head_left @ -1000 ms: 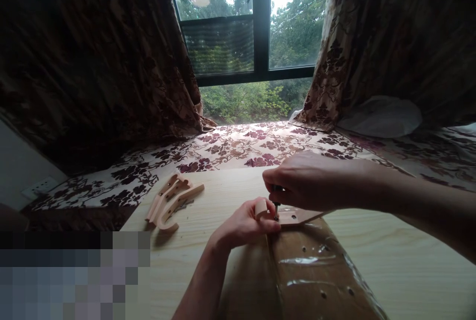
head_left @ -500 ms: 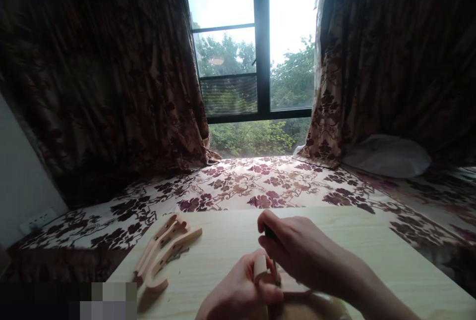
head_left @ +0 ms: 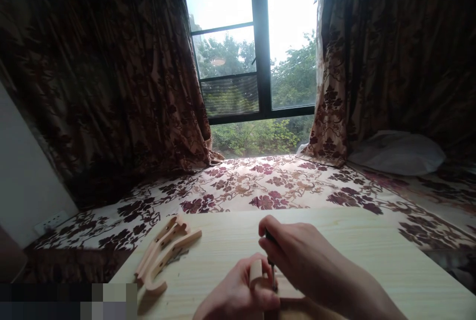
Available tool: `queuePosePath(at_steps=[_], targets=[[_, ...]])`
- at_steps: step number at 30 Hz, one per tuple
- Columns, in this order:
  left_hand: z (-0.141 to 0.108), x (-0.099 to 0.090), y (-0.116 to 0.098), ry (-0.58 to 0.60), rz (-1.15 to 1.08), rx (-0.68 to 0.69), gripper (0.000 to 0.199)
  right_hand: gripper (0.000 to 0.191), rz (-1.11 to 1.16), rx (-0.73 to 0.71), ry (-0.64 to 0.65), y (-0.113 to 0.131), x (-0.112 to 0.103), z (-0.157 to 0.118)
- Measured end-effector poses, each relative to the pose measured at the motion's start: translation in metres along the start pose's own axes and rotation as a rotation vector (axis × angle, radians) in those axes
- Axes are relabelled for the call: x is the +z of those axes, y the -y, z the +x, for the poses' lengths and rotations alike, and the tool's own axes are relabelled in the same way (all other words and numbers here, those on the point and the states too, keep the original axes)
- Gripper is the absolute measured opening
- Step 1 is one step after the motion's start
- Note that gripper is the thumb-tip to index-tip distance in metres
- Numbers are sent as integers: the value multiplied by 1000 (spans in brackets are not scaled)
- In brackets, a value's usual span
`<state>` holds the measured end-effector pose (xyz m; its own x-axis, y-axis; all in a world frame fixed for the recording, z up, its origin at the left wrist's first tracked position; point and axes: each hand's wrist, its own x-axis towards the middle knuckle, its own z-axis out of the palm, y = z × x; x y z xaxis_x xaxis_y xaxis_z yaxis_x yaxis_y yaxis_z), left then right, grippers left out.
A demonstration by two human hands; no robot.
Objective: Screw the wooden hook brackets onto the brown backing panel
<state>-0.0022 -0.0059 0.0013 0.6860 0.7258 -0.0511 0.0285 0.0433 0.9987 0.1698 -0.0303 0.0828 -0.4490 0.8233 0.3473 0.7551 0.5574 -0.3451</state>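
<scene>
Holding a screwdriver (head_left: 273, 273) in the right hand (head_left: 297, 250), fist closed around the dark handle, metal shaft down. Gripping a wooden hook (head_left: 256, 273) in the left hand (head_left: 234, 290), fingers closed around the curled end, near digit pressed along the side close to the shaft tip. Low in view, just right of centre: hook laid lengthwise across, curl toward the left, flat shank running off right beneath the right hand. Seen at a steep angle to that long axis: shaft nearly upright, handle end tipped slightly left, tip lower and slightly right. Meeting the shank just right of the curl, at or very near a small dark spot. Cannot tell whether seated in a screw head or only resting by a hole; too small, partly screened by fingers. Nearest to the curl: left hand, in contact with it. Directly over the shank: right hand, reaching in from the right, with wrist and forearm over the far end. Looks to hinge on shaft alignment with that spot, judging by the slight lean. Under the shank, a brown surface (head_left: 312, 310), mostly cut off by the lower edge. Well apart on the left of the pale wooden tabletop (head_left: 353, 231): loose wooden hooks (head_left: 158, 285), with small dark pieces (head_left: 176, 255) beside them.
</scene>
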Motion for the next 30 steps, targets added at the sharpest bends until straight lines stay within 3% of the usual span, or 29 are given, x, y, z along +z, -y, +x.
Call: queuePosePath(at_steps=[7,14,20,26,30], targets=[[-2,0,2,12,-7,-4,37,22,-87,21,-54,-1,3,4],[-1,2,-7,-8,46,-20,36,10,112,-80,-4,-1,-2,4],[-1,2,-7,-33,68,-14,39,14,80,-41,-27,-6,-2,4],[-1,0,-2,-42,81,-29,35,16,201,-95,98,-7,-15,0],[-1,-2,1,-60,88,-32,30,23,134,-40,40,-12,-8,6]])
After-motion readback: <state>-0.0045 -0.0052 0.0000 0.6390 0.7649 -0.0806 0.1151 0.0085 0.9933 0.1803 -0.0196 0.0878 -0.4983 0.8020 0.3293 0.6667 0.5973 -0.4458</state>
